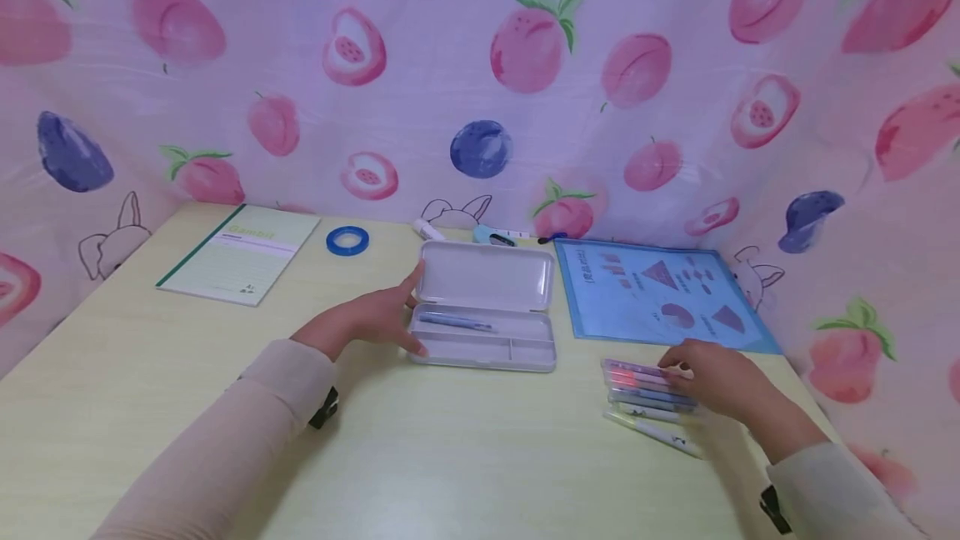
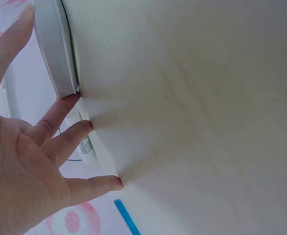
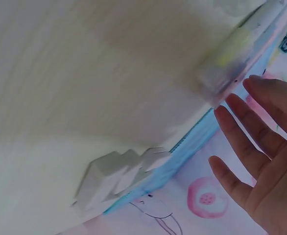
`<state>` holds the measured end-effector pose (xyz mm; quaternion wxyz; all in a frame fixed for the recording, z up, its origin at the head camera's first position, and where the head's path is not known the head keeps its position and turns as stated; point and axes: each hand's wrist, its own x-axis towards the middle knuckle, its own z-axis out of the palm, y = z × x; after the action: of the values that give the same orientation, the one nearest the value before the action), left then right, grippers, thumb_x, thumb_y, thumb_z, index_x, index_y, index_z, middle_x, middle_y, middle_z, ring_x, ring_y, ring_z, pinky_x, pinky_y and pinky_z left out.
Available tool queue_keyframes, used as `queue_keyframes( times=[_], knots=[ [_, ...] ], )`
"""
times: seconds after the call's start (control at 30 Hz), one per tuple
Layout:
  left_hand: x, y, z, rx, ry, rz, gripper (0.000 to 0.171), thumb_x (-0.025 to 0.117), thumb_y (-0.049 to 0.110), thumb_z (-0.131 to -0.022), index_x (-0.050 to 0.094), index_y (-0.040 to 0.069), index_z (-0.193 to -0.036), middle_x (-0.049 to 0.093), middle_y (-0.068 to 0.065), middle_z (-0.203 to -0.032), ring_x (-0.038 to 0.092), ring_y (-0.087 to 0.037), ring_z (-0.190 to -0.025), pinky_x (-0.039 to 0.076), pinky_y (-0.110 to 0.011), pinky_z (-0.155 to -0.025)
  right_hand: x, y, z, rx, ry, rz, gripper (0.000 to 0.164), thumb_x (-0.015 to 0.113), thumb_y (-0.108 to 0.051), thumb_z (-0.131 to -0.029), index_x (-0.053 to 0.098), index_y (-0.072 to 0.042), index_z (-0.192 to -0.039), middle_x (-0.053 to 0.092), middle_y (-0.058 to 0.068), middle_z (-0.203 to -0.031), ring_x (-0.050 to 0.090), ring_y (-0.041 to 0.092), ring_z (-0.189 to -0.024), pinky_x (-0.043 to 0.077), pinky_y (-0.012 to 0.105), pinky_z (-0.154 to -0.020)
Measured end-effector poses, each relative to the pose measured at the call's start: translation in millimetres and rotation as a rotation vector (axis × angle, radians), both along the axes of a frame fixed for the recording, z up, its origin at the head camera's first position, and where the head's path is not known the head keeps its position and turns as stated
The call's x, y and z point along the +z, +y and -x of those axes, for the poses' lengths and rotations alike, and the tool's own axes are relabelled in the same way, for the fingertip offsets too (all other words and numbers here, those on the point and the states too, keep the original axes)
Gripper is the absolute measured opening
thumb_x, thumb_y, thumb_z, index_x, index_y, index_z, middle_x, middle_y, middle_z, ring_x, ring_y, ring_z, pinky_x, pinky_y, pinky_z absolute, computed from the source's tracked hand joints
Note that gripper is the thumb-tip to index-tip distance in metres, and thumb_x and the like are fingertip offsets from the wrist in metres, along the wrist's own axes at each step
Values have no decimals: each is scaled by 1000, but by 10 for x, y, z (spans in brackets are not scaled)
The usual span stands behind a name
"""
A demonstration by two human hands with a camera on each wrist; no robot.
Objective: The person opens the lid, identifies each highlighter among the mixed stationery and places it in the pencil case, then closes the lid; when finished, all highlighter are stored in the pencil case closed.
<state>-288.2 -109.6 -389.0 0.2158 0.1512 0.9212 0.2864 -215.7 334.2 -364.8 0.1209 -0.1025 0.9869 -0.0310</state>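
Note:
In the head view my left hand (image 1: 382, 323) is at the left end of an open grey pencil case (image 1: 461, 350), thumb on its front corner and fingers by the raised lid. In the left wrist view its fingers (image 2: 67, 142) spread wide, one tip touching the case's corner (image 2: 60, 54). A bluish pen (image 1: 456, 322) lies in the case's back compartment. My right hand (image 1: 708, 377) reaches over a clear pack of highlighters (image 1: 626, 382). In the right wrist view its loosely bent fingertips come right to the pack's end (image 3: 222, 73). A yellow highlighter (image 1: 652, 433) lies loose in front.
A blue folder (image 1: 600, 307) lies at the back right. At the left are a notebook (image 1: 232, 261) and a blue tape roll (image 1: 347, 252). Small items, including a light-blue tool (image 1: 487, 235), lie behind the case. White blocks (image 3: 114, 174) show in the right wrist view.

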Motion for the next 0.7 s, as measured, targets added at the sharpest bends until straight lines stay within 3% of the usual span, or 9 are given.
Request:
queue_keyframes(
  times=[0.7],
  knots=[
    [7,-14,-7,-3,7,-3,127,79,44,-61,-18,31,-141,40,-9,-136,36,-26,-125,27,-49,-103,-150,94,101,-110,33,-64,17,68,-26,-79,67,-16,-93,62,1,-88,55,22,-82,47,45,-71]
  ],
)
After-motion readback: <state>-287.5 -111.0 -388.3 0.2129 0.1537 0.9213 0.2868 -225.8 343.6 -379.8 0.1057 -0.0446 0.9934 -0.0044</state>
